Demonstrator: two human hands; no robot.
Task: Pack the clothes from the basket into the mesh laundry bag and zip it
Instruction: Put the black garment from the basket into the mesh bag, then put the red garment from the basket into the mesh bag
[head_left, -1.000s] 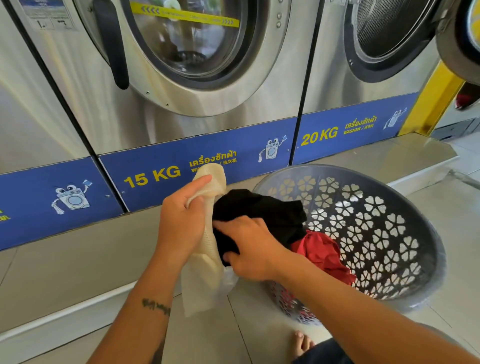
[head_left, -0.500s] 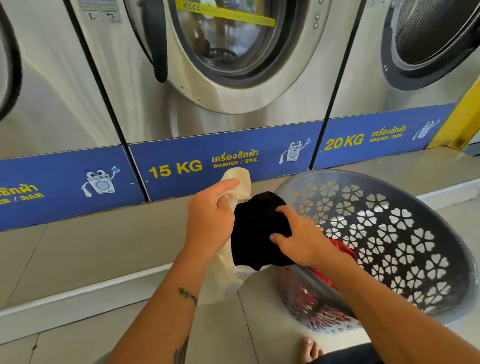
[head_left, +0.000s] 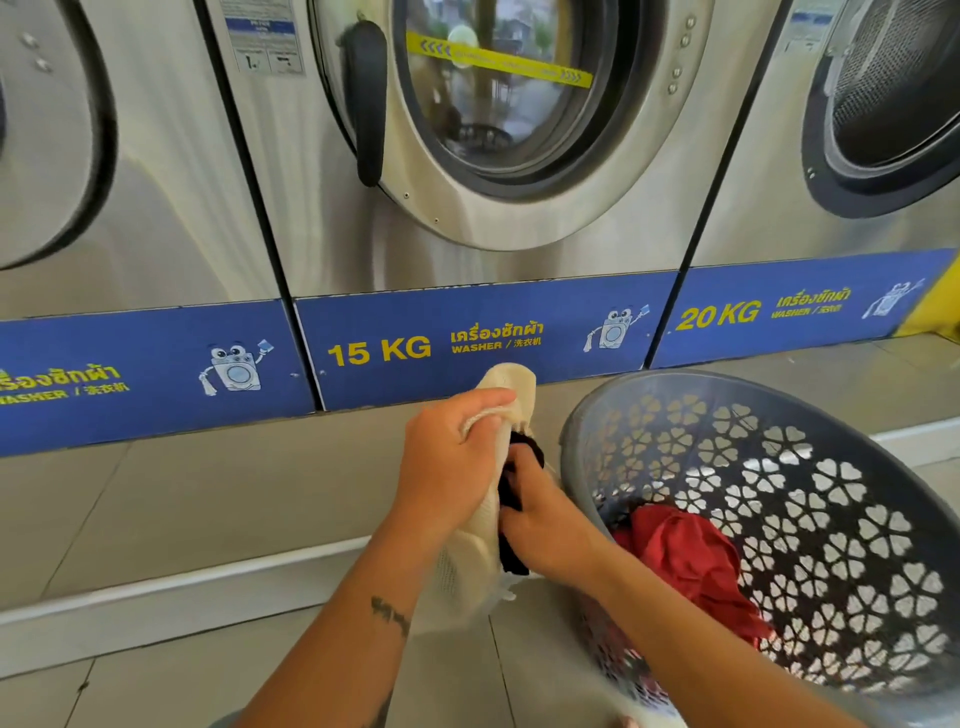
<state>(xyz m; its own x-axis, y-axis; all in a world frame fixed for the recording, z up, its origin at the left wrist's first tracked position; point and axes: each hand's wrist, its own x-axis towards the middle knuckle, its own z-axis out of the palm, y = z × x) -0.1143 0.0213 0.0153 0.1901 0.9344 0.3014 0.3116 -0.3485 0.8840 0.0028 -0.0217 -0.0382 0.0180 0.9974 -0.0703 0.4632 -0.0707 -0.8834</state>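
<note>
My left hand (head_left: 449, 462) grips the upper edge of a cream mesh laundry bag (head_left: 467, 561), which hangs down in front of me. My right hand (head_left: 545, 525) is closed on a black garment (head_left: 511, 499) and sits at the bag's opening; most of the black cloth is hidden inside the bag or behind my hands. To the right stands a grey plastic basket (head_left: 810, 499) with flower-shaped holes, tilted toward me. A red garment (head_left: 685, 556) lies in its bottom.
A row of steel front-loading washers (head_left: 467, 156) with blue labelled bases fills the back. They stand on a raised tiled step (head_left: 182, 509) with a pale edge. Grey floor tiles (head_left: 457, 675) lie below my arms.
The black garment, bunched and mostly in view before, has gone largely into the bag under my right hand. The camera has tilted up and moved closer to the washers.
</note>
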